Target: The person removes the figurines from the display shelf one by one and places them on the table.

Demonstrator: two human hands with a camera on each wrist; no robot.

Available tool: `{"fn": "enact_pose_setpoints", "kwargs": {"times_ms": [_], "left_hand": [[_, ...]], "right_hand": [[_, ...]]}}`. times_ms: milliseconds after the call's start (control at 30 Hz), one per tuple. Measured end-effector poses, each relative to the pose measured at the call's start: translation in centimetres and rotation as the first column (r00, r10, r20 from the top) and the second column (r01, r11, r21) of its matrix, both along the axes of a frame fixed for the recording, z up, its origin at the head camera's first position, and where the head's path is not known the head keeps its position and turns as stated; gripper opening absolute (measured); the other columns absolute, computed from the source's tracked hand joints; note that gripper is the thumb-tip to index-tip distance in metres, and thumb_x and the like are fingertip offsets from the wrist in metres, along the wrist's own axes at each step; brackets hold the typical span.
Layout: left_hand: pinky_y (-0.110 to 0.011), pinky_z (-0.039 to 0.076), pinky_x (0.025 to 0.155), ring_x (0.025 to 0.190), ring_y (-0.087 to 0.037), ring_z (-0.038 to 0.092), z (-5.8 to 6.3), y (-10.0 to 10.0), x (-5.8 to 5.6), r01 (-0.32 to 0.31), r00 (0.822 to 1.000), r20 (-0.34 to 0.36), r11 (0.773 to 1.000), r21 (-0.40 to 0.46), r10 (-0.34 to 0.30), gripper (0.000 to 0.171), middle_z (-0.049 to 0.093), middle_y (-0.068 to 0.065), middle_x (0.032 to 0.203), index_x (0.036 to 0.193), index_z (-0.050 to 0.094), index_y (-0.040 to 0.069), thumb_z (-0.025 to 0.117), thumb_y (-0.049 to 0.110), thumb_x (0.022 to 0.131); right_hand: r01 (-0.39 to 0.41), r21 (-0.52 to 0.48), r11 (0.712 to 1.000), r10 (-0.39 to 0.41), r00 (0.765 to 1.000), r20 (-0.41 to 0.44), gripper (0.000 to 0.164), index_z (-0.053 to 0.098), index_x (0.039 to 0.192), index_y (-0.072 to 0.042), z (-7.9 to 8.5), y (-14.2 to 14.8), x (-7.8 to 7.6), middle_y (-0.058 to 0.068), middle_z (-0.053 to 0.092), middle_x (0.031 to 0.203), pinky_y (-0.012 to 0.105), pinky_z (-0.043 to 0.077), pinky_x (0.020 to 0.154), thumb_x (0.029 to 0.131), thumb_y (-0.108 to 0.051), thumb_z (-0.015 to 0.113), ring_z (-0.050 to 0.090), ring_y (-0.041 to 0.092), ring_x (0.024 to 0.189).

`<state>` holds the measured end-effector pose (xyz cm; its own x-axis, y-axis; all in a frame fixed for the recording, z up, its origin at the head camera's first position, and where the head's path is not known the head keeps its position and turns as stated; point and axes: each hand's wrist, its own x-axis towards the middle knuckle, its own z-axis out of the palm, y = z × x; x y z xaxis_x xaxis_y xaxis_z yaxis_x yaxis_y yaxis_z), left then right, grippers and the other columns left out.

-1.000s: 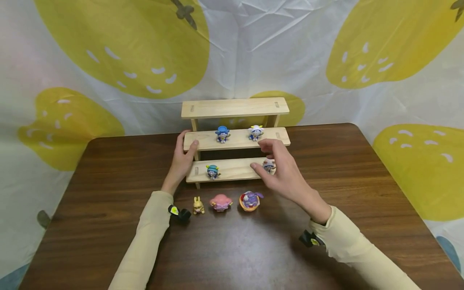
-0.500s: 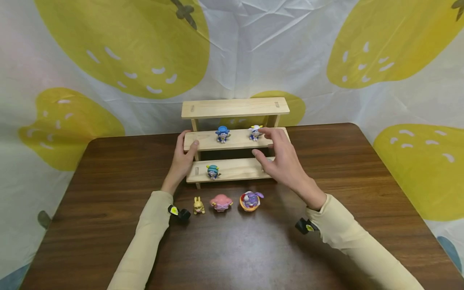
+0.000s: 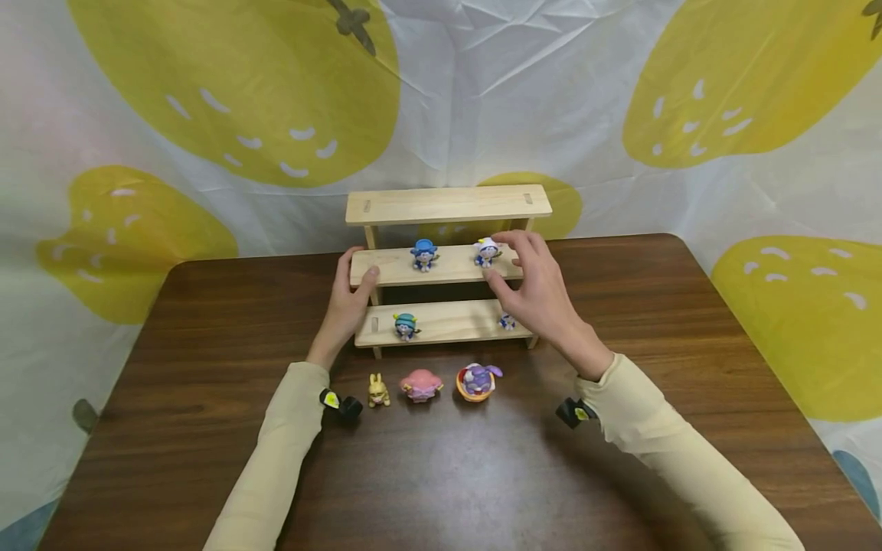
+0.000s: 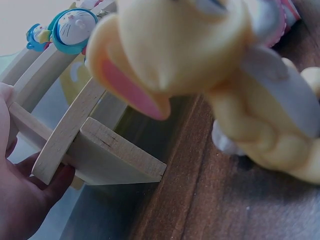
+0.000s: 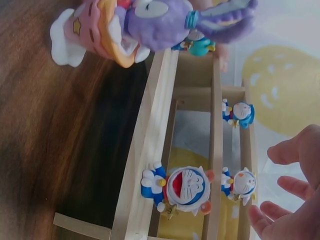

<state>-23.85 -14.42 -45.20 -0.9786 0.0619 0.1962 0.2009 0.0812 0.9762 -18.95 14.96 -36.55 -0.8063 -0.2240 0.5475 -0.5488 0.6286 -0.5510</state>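
Note:
A three-tier wooden display stand (image 3: 441, 268) stands at the back of the table. My left hand (image 3: 344, 306) grips the left end of its middle tier, thumb on top. My right hand (image 3: 544, 295) has its thumb and fingers spread at the white-hatted cat figurine (image 3: 485, 252) on that tier; the right wrist view shows them apart from it. A blue-hatted cat figurine (image 3: 423, 255) sits to its left. On the lowest tier are a teal-hatted figurine (image 3: 405, 327) at left and another cat figurine (image 5: 185, 187) at right, partly hidden by my right hand in the head view.
In front of the stand, a yellow rabbit figurine (image 3: 377, 391), a pink figurine (image 3: 421, 385) and a purple figurine in an orange cup (image 3: 475, 382) stand in a row on the brown table (image 3: 441, 482). A fruit-print cloth (image 3: 441, 92) hangs close behind.
My right hand has moved up and back from the lowest tier's right figurine to the white-hatted one on the middle tier. The left hand has stayed on the stand.

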Motion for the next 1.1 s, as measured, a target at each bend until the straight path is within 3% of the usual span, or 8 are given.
{"fn": "enact_pose_setpoints", "kwargs": {"times_ms": [367,800,1100], "left_hand": [[-0.041,0.033,0.111,0.127,-0.029,0.043,0.0,-0.1,0.0,0.001,1.0,0.02,1.0,0.003,-0.001,0.057,0.041,-0.024,0.148,0.154,0.026,0.002,0.051,0.017,0.106],[-0.046,0.033,0.113,0.129,-0.032,0.044,0.0,-0.2,0.2,-0.007,1.0,0.014,1.0,-0.016,0.007,0.056,0.041,-0.024,0.149,0.154,0.027,0.003,0.051,0.02,0.106],[-0.045,0.032,0.113,0.13,-0.031,0.043,0.0,-0.2,0.3,-0.001,1.0,0.018,1.0,-0.009,0.002,0.055,0.039,-0.023,0.15,0.155,0.028,0.008,0.051,0.021,0.106]], "right_hand": [[0.027,0.03,0.999,-0.028,0.999,0.034,0.043,0.061,0.129,0.003,-0.1,-0.3,-1.6,0.024,0.057,0.125,0.048,0.05,0.093,0.09,-0.007,0.073,0.056,0.038,0.114],[0.049,0.067,0.997,-0.054,0.996,0.073,0.04,0.061,0.128,0.001,-0.6,-0.6,-2.8,0.021,0.064,0.121,0.054,0.04,0.099,0.09,-0.008,0.072,0.06,0.037,0.108],[0.038,0.085,0.996,-0.044,0.997,0.07,0.035,0.062,0.124,0.002,-0.7,-0.7,-3.2,0.02,0.068,0.106,0.049,0.047,0.083,0.091,-0.007,0.07,0.061,0.034,0.084]]}}
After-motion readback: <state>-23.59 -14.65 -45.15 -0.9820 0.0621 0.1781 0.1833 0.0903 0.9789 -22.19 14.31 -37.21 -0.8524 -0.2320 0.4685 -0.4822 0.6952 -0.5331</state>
